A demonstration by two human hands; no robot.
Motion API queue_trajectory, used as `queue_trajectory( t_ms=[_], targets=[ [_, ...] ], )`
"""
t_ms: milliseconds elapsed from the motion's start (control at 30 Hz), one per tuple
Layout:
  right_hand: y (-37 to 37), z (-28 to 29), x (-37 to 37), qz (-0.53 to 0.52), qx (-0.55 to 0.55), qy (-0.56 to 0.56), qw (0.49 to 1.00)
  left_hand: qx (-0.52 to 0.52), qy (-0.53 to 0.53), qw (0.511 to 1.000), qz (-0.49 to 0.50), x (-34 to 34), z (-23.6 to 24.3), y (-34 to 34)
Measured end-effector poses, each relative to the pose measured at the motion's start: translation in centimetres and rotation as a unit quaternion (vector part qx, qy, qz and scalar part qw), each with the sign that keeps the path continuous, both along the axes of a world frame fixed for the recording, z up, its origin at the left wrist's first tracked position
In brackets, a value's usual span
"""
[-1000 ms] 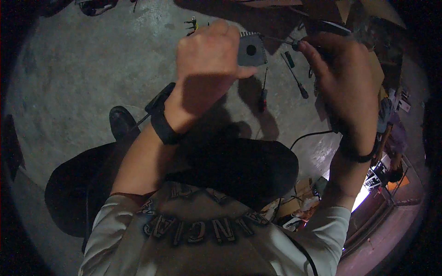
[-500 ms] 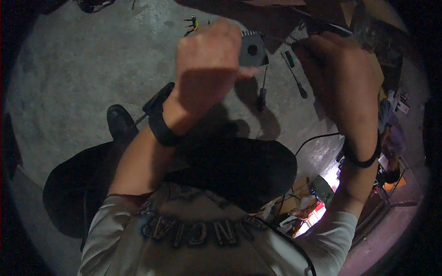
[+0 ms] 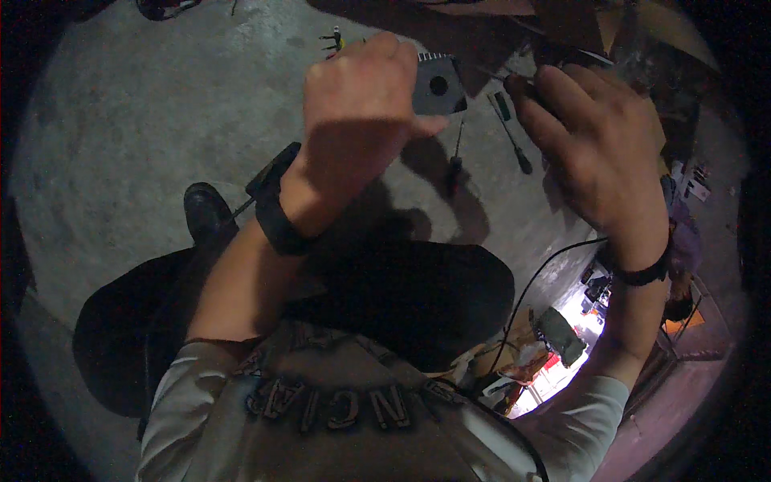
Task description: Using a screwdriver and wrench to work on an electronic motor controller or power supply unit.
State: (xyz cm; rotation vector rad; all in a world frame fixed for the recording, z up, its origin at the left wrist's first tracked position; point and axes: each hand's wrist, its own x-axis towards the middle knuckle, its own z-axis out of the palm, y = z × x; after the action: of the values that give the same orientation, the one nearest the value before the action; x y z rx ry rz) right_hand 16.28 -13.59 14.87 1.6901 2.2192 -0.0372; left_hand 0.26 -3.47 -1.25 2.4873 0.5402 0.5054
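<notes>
My left hand [image 3: 361, 92] is closed round a grey metal casing [image 3: 436, 87] with a dark round hole and a slotted upper edge. The thumb lies along its lower side. To the right, my right hand [image 3: 590, 132] is bent round a slim tool [image 3: 507, 79] with a thin shaft pointing left toward the casing. Most of its handle is hidden by the fingers, so its exact kind is unclear. Below the casing, a screwdriver [image 3: 455, 167] lies on the floor. A second long tool with a dark handle [image 3: 522, 159] lies between it and my right hand.
Wire cutters or pliers [image 3: 333, 40] lie beyond my left hand. A black cord [image 3: 534, 281] runs from near my right wrist past my knee. Cluttered items [image 3: 562, 337] lie at the lower right, and another person [image 3: 683, 249] is at the right edge. Concrete floor [image 3: 144, 120] spreads leftward.
My right hand has shifted slightly right and down and turned, showing more of its back and fingers. My left hand and the casing have moved slightly left.
</notes>
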Motion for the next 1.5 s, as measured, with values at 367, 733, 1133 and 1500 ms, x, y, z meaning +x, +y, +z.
queue_trajectory(
  t_ms=[367,733,1133,1500],
  targets=[
    [-0.6,0.0,-1.2,-0.252,0.021,0.040,0.967,0.046,-0.043,0.998,0.002,0.3,-0.3,-0.7],
    [-1.3,-0.2,-1.7,-0.200,-0.041,-0.019,0.979,-0.001,-0.021,1.000,0.005,0.0,-0.5,-0.7],
    [-0.7,-0.1,-0.1,-0.306,-0.057,0.068,0.948,0.023,-0.038,0.999,-0.007,0.0,0.5,-0.4],
    [-1.6,-1.3,-0.1,-0.257,0.003,0.108,0.960,0.014,0.030,0.999,-0.006,0.2,0.5,-0.6]
  ],
)
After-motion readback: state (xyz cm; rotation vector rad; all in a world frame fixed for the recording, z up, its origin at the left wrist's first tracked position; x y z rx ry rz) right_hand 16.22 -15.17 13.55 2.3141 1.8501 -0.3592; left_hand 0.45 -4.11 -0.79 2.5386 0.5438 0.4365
